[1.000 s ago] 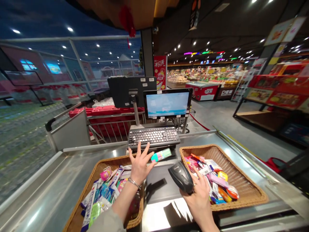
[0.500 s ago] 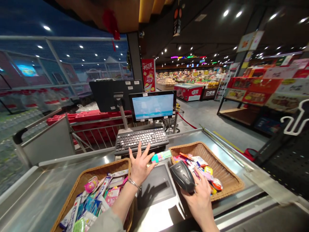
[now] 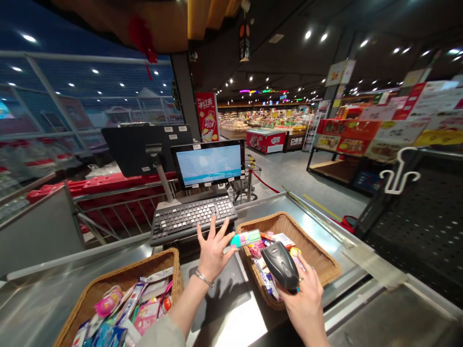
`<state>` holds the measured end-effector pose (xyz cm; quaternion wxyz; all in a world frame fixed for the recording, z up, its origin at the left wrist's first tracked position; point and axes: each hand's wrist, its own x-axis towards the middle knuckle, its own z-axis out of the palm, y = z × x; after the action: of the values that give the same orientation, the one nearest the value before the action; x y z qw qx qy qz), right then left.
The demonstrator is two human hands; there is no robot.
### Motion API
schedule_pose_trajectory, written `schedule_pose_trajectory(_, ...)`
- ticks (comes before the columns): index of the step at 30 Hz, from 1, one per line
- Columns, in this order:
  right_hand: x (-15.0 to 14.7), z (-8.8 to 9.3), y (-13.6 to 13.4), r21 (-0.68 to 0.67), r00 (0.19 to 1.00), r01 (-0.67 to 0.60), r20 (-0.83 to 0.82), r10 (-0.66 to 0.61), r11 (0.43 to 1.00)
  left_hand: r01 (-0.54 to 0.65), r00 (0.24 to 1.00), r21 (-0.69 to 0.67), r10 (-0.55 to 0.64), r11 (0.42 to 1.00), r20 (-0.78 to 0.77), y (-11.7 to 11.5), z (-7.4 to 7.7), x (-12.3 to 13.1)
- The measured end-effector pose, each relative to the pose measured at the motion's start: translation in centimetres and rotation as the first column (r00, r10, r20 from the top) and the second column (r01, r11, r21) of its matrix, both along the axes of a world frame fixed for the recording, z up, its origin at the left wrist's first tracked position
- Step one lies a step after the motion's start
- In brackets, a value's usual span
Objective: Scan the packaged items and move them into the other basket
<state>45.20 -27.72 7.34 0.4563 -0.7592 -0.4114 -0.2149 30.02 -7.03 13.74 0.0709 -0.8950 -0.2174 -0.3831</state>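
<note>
My left hand (image 3: 213, 250) is raised above the black scan pad (image 3: 220, 291), fingers spread upward, thumb and forefinger pinching a small green-and-pink packet (image 3: 246, 238). The packet hangs over the near-left rim of the right wicker basket (image 3: 318, 255), which holds several bright snack packs. My right hand (image 3: 304, 299) grips a black barcode scanner (image 3: 281, 264), its head pointing up toward the packet. The left wicker basket (image 3: 108, 284) lies at lower left, full of colourful packets.
A black keyboard (image 3: 191, 218) and a lit till screen (image 3: 209, 164) stand behind the baskets on the steel counter (image 3: 47, 294). A second dark monitor back (image 3: 141, 147) faces away. Red carts (image 3: 108, 185) and rails sit beyond; shop shelves (image 3: 379, 135) fill the right.
The view has swung to the right, so the baskets sit further left. My left hand has carried the packet rightward to the right basket's rim; the scanner hand stays beside it.
</note>
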Motion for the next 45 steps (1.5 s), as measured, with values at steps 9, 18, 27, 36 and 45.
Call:
schedule_pose_trajectory(9,2.3,0.2,-1.7,0.086,0.991,0.118,-0.068,-0.112,0.989,0.073,0.997,0.007,-0.073,0.997,-0.033,-0.5,-0.2,3.1)
schedule_pose_trajectory(18,3.8,-0.2,-2.5,0.119,0.989,0.141,-0.07,-0.133,0.983,-0.081,0.995,-0.055,0.078,0.995,-0.062,-3.3,-1.1,7.7)
schedule_pose_trajectory(27,2.9,-0.4,-0.9,0.119,0.977,0.141,-0.177,-0.119,0.983,-0.157,0.984,-0.051,0.151,0.986,-0.094,-2.6,-1.4,3.7)
schedule_pose_trajectory(36,-0.7,0.2,2.6,0.115,0.965,-0.024,-0.258,0.053,0.993,-0.335,0.94,-0.112,0.324,0.936,-0.107,-2.2,-1.7,-2.8)
schedule_pose_trajectory(45,-4.9,0.3,5.2,0.069,0.93,-0.222,-0.285,0.233,0.973,-0.477,0.876,-0.145,0.455,0.867,-0.163,-2.7,-2.4,-9.4)
